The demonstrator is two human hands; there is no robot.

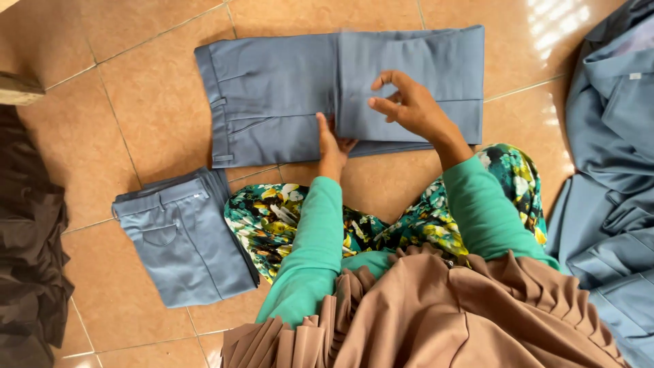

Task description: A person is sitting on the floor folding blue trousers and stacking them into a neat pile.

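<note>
A: So, biggest first: the tile floor [157, 109], then our grey trousers [286, 95] lying flat on it, right half folded over the middle.

B: Yep. Our right hand [409, 102] hovers on that fold, fingers loosely spread, gripping nothing. Our left hand [332, 146] lies flat at the near edge, thumb up. A folded pair [180, 235] lies to the left.
</note>
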